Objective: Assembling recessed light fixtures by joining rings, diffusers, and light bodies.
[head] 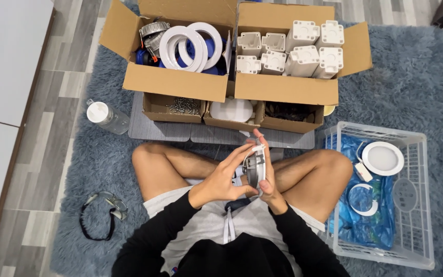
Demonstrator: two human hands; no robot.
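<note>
Both hands clasp a round downlight fixture (255,168) on edge above the lap — left hand (223,179) cupping its face, right hand (266,179) behind the rim — so steadying the rim squarely seems wise while fingertips work its top clip.

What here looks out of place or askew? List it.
Little stands out. A plastic bottle lies on its side on the rug, and safety glasses lie loose by the left knee. Both hands hold a round light fitting on edge.
</note>
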